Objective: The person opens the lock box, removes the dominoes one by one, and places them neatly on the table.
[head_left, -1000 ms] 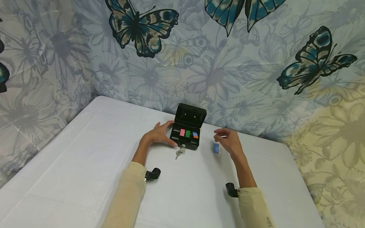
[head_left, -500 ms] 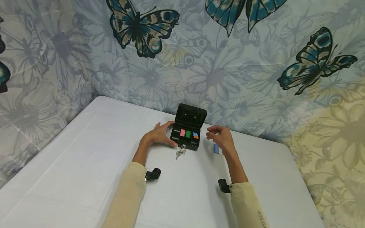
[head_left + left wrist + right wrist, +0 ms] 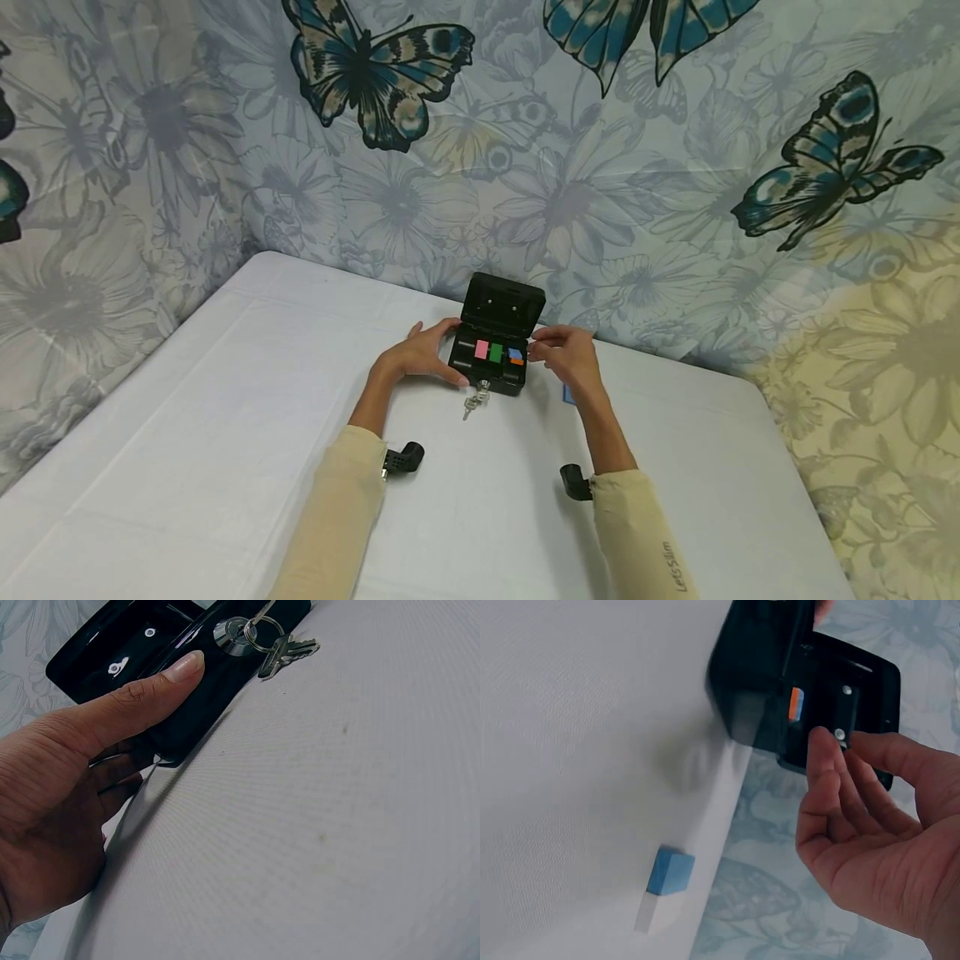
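Note:
A black cash box stands on the table with its lid raised. Pink, green and blue-and-orange blocks lie inside. My left hand grips the box's left end, thumb on the front and fingers behind. Keys hang from the front lock. My right hand is at the box's right side, fingers bent; nothing shows between thumb and fingertips in the right wrist view. A blue-and-white block lies on the table, partly hidden behind my right hand in the head view.
A white cloth covers the table. Behind it hangs a floral, butterfly-printed backdrop, close to the raised lid. Black wrist cameras sit at both sleeves.
My right hand has moved left from above the loose blue block to the box's right side. My left hand, the box and the keys stay in place.

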Demonstrator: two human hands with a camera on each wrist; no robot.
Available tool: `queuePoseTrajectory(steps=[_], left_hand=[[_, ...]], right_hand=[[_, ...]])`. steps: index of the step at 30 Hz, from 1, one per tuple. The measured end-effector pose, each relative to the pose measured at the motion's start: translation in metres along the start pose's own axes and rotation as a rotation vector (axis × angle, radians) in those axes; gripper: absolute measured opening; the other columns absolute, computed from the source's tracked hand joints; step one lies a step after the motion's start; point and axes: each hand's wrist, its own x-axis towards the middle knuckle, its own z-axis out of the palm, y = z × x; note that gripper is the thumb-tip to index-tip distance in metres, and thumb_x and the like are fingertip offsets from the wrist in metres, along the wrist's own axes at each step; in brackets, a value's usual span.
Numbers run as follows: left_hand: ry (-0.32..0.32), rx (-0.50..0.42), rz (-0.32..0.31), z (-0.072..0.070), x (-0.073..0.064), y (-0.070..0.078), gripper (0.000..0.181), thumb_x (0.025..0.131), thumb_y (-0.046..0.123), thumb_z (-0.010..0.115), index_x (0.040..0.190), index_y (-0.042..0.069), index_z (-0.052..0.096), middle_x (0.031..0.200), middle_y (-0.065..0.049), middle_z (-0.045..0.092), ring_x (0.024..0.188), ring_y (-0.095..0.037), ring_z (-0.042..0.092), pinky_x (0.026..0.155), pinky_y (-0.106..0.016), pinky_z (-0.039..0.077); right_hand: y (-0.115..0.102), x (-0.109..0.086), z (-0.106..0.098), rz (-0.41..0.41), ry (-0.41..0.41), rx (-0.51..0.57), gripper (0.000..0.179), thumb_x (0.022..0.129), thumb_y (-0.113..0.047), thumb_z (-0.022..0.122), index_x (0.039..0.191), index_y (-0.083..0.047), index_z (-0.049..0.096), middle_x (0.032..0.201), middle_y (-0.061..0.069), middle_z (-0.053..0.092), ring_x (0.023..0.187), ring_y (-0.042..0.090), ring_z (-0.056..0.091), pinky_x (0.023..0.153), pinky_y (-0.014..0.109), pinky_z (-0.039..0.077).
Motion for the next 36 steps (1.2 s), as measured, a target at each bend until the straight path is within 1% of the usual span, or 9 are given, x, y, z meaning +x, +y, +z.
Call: queuePoseTrajectory(steps=[4,10,15,18,21,24,29,32,36], left_hand=[[-0.001,-0.001,-0.007,0.0,0.001,0.0,0.116,0.073,0.037,0.094,0.165,0.012,0.027,0.172,-0.011,0.032,0.165,-0.036,0.011,0.135,-0.058,-0.006],[0.003,-0.009,-0.02,-0.001,0.0,0.002,0.117,0.072,0.037,0.094,0.165,0.013,0.028,0.173,-0.01,0.031,0.165,-0.041,0.003,0.134,-0.061,-0.003],[0.004,-0.006,-0.02,-0.002,0.0,0.001,0.117,0.072,0.038,0.095,0.165,0.014,0.029,0.172,-0.009,0.032,0.165,-0.04,0.005,0.134,-0.06,-0.003],[0.005,-0.009,-0.017,-0.002,0.0,0.0,0.116,0.072,0.037,0.095,0.165,0.014,0.029,0.172,-0.009,0.032,0.165,-0.039,0.006,0.134,-0.06,-0.004],[0.002,-0.008,-0.012,-0.003,-0.001,0.0,0.116,0.073,0.037,0.094,0.165,0.013,0.029,0.172,-0.01,0.032,0.165,-0.037,0.009,0.135,-0.059,-0.004],[-0.001,-0.011,-0.01,-0.003,-0.001,0.001,0.116,0.073,0.037,0.094,0.165,0.013,0.029,0.172,-0.01,0.032,0.165,-0.035,0.012,0.135,-0.058,-0.006],[-0.007,-0.025,-0.012,-0.003,-0.001,0.002,0.116,0.073,0.037,0.095,0.165,0.013,0.029,0.173,-0.01,0.031,0.165,-0.038,0.008,0.134,-0.059,-0.006],[-0.008,-0.031,-0.012,-0.002,-0.001,0.002,0.116,0.073,0.036,0.095,0.165,0.012,0.029,0.173,-0.01,0.031,0.166,-0.037,0.007,0.134,-0.059,-0.006],[-0.006,-0.021,-0.003,-0.002,-0.002,0.002,0.115,0.073,0.036,0.095,0.164,0.012,0.029,0.172,-0.011,0.033,0.165,-0.037,0.012,0.134,-0.059,-0.005]], right_hand=[[-0.004,0.0,0.007,0.012,0.009,-0.004,0.024,0.097,-0.008,0.067,0.118,0.003,0.073,0.107,0.02,0.08,0.09,0.026,0.08,0.078,0.031,0.06],[-0.008,0.002,0.017,-0.01,-0.005,0.022,0.024,0.095,-0.008,0.072,0.115,0.005,0.074,0.106,0.021,0.08,0.085,0.02,0.078,0.077,0.028,0.057],[-0.014,0.004,0.027,-0.05,-0.012,0.022,0.018,0.096,-0.006,0.07,0.11,0.005,0.075,0.106,0.023,0.079,0.09,0.029,0.081,0.087,0.035,0.064],[-0.018,0.005,0.032,-0.065,-0.025,0.026,0.018,0.095,-0.005,0.071,0.109,0.006,0.075,0.107,0.024,0.079,0.094,0.033,0.08,0.089,0.04,0.066],[-0.021,0.006,0.037,-0.07,-0.033,0.007,0.017,0.093,-0.005,0.073,0.107,0.004,0.076,0.105,0.023,0.079,0.096,0.035,0.08,0.085,0.037,0.066],[-0.022,0.008,0.041,-0.066,-0.039,-0.013,0.017,0.093,-0.006,0.074,0.107,0.003,0.077,0.103,0.022,0.08,0.095,0.034,0.08,0.076,0.029,0.064],[-0.024,0.012,0.047,-0.089,-0.035,-0.044,0.015,0.092,-0.005,0.074,0.103,0.005,0.078,0.097,0.022,0.08,0.088,0.031,0.08,0.064,0.021,0.058],[-0.026,0.015,0.051,-0.116,-0.029,-0.074,0.014,0.092,-0.004,0.074,0.101,0.005,0.078,0.095,0.022,0.08,0.086,0.032,0.08,0.063,0.021,0.059],[-0.029,0.017,0.055,-0.113,-0.012,-0.146,0.013,0.09,-0.005,0.075,0.099,0.003,0.08,0.093,0.02,0.08,0.086,0.031,0.08,0.069,0.027,0.062]])
